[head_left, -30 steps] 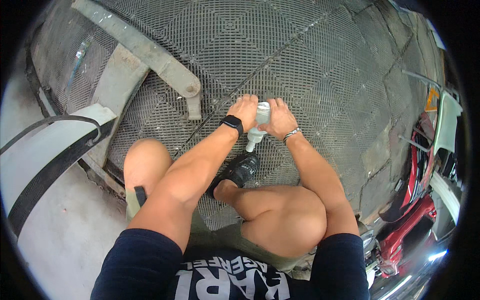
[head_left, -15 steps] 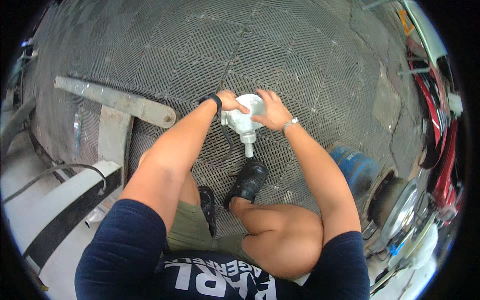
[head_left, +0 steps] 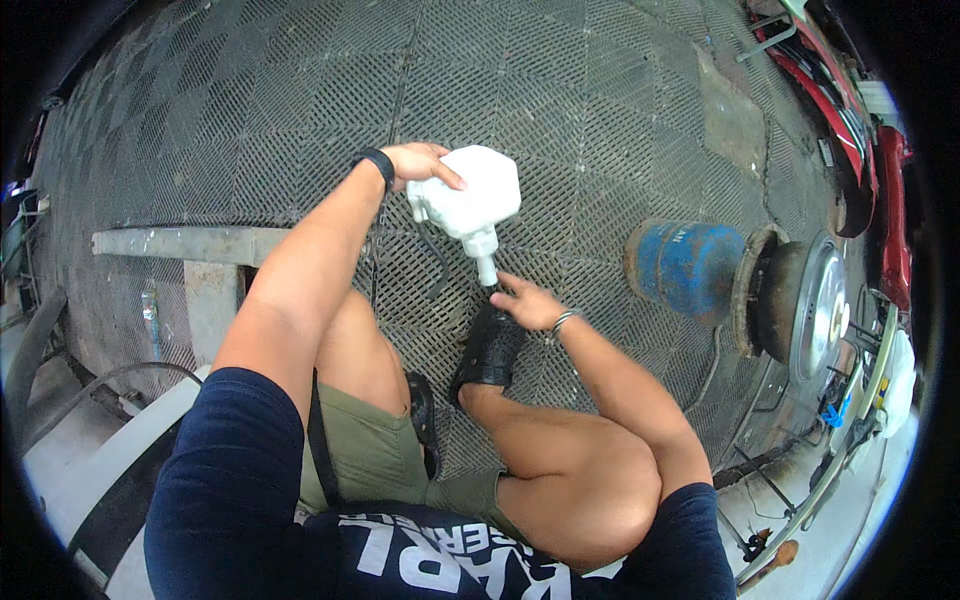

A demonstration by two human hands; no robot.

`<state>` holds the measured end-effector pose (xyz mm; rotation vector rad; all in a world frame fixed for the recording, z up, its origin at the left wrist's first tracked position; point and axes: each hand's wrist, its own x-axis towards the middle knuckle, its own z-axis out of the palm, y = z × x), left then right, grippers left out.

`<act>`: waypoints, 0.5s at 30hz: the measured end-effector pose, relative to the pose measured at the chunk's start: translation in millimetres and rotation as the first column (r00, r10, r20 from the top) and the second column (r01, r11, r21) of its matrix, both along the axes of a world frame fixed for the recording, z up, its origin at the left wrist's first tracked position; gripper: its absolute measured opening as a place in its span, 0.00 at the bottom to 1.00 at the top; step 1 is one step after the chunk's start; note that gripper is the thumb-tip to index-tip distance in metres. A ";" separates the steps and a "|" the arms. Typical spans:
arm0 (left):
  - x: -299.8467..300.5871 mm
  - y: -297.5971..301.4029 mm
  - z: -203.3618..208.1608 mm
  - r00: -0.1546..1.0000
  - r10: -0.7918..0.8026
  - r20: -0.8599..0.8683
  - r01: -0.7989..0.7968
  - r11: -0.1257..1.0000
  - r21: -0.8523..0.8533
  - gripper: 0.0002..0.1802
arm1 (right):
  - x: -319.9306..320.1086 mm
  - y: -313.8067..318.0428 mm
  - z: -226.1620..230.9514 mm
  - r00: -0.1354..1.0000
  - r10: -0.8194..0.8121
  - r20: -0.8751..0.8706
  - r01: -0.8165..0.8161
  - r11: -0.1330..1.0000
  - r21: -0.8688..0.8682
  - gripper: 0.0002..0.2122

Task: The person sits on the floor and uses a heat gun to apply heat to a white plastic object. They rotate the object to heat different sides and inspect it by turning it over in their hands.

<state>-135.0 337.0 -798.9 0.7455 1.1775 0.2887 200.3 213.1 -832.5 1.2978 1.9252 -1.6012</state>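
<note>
A white plastic reservoir [head_left: 475, 190], blocky with a stepped neck [head_left: 481, 243] and narrow spout, is held above the floor mat, spout toward me. My left hand [head_left: 425, 168] grips its far left side, thumb over the top face, the other fingers mostly hidden. Just by the spout's end is my right hand [head_left: 530, 305], its index finger and thumb apart; whether a fingertip touches the spout I cannot tell. A thin dark hose [head_left: 434, 262] hangs beside the reservoir's left side. My black clog [head_left: 492, 345] lies right below the spout.
Grey perforated mats [head_left: 560, 110] cover the floor. To the right, a blue gas cylinder [head_left: 690, 265] lies beside a blackened pot with a metal lid [head_left: 820, 305]. Red vehicle panels [head_left: 895, 220] line the far right. A grey metal lift arm [head_left: 190, 243] extends at left.
My right hand has left the reservoir's right side and come down to its spout. The reservoir, still in my left hand, shows more of its smooth face. The view has shifted.
</note>
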 end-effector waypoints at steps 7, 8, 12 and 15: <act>12.2 5.9 35.9 1.000 -0.021 0.012 0.019 0.988 0.151 0.39 | -13.1 2.4 -21.3 0.963 -0.222 -0.152 0.226 0.974 0.008 0.14; 9.4 6.2 40.7 0.999 0.035 0.039 -0.040 0.987 0.156 0.38 | -12.5 8.4 -22.6 0.922 -0.325 -0.209 0.331 0.944 -0.006 0.14; -17.8 12.7 52.1 0.935 0.342 0.098 -0.355 0.914 0.195 0.38 | -11.0 60.3 -26.2 0.780 -0.468 -0.415 0.546 0.833 0.089 0.16; -28.3 2.7 68.3 0.876 0.462 0.138 -0.472 0.880 0.048 0.35 | -11.4 108.7 15.9 0.946 -0.111 -0.304 0.293 0.689 0.663 0.21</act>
